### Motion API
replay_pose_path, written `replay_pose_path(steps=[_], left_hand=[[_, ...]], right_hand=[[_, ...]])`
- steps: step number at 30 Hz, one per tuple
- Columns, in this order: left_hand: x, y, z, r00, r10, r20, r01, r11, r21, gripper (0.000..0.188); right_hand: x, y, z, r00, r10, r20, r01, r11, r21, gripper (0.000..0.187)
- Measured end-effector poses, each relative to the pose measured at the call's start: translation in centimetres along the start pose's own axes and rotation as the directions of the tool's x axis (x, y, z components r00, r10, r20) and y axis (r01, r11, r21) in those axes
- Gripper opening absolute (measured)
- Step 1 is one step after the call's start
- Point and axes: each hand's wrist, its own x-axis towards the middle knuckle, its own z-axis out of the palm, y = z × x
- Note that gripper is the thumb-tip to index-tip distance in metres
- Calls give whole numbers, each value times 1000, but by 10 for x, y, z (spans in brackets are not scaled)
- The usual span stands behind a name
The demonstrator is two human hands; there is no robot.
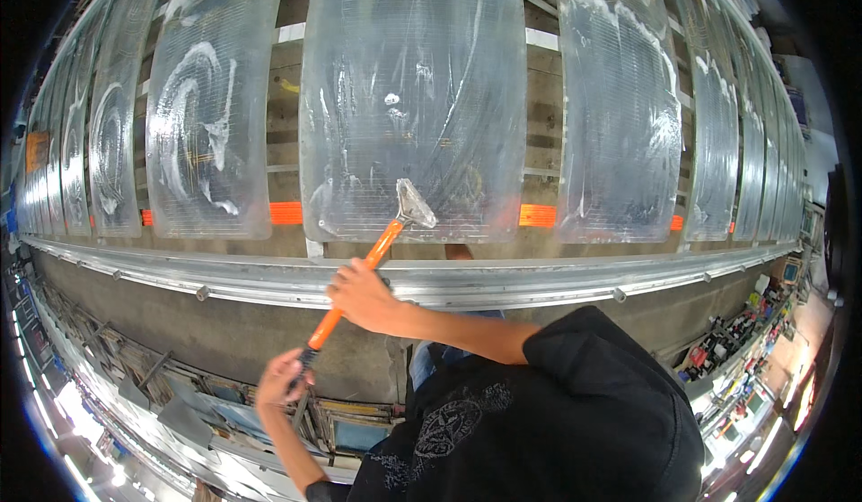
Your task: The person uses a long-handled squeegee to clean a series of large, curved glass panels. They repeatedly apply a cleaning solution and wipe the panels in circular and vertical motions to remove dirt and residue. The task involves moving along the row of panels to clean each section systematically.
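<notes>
A long-handled scraper (382, 246) with an orange shaft, a black grip end and a pale, triangular head slants across the middle. My right hand (364, 295) is wrapped round the middle of its shaft. Lower down and to the left, my left hand (283, 381) grips the black end. The scraper's head (414, 204) lies over the near edge of a translucent grey panel (359, 156); whether it touches the surface I cannot tell. White, wet-looking smears and streaks cover this panel, along with fine crosswise lines and one small white blob (391, 100).
Similar smeared panels stand side by side on the left (202, 134) and right (615, 134). A long metal rail (485, 285) runs between me and them. Orange pieces (537, 215) show in the gaps. Behind me are stacked frames (359, 435) and, at right, cluttered goods (718, 345).
</notes>
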Motion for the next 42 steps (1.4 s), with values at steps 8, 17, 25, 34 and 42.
replay_pose_path(steps=[8,17,25,34,42], left_hand=[[9,178,-105,842,181,-508,71,896,438,38],[94,256,-31,817,426,-388,-77,748,660,47],[83,252,-32,836,374,-401,-32,764,645,48],[22,209,-65,863,224,-453,151,741,654,50],[-40,-40,59,936,-309,-170,332,934,130,72]], right_hand=[[137,24,25,993,-19,-118,44,976,214,22],[30,103,-38,913,336,-230,-307,939,155,39],[25,87,-28,870,314,-382,-241,944,226,36],[96,101,-26,981,-43,-187,64,992,108,21],[-23,47,-11,976,-111,188,129,988,-86,14]])
